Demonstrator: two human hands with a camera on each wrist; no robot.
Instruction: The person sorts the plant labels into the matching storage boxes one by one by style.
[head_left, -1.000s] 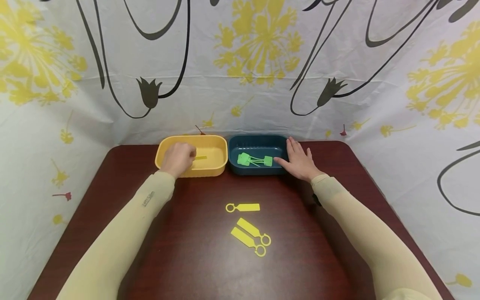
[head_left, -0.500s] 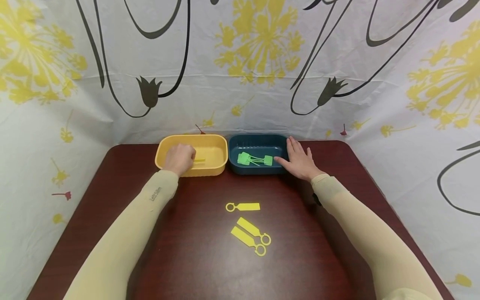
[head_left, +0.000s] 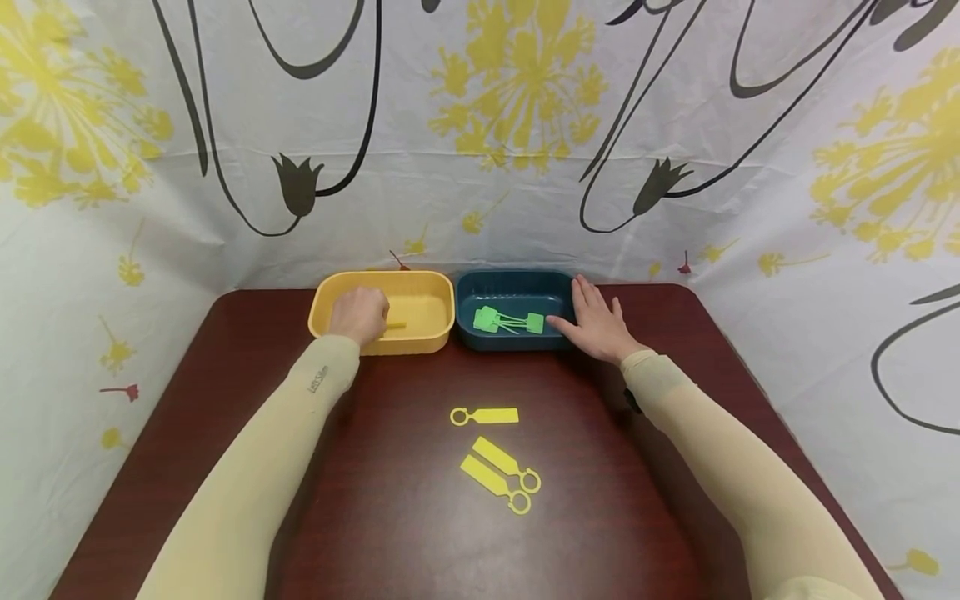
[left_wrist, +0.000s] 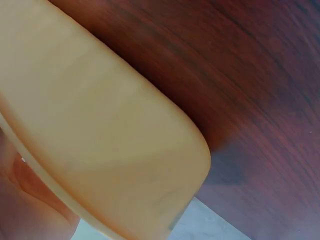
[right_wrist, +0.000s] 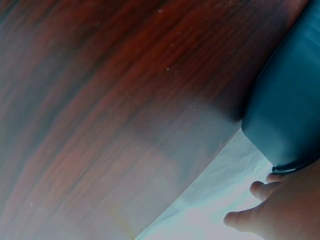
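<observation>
Backdrop cloth: white fabric (head_left: 420,100) with yellow flower heads, dark stems and small red blooms, across the top and down both sides of the head view.
Table: a dark reddish-brown wood-grain top (head_left: 390,517), filling the centre and lower part of the frame.
Yellow tray: an oblong tray (head_left: 431,308) left of centre, at the table's far edge.
Blue tray: a dark blue tray (head_left: 513,286) just right of it, their ends side by side.
Left hand: over the left part of the yellow tray (head_left: 360,314), fingers curled in; whether they grip anything cannot be told.
Yellow strip: a narrow piece (head_left: 396,325) inside the yellow tray, showing just right of the left hand.
Right hand: at the blue tray's right end (head_left: 597,324), fingers extended and thumb spread out to the left, touching the rim and gripping nothing.
Green tags: a bunch (head_left: 487,319) lying in the blue tray, thin stems pointing right.
Yellow tags: three on the table near the centre; the upper tag (head_left: 497,415) lies level, ring leftward, while the middle tag (head_left: 497,456) and lower tag (head_left: 486,476) slant close together, rings toward the lower right.
Sleeves: pale cream on both arms, dark lettering on the left sleeve (head_left: 300,417).
</observation>
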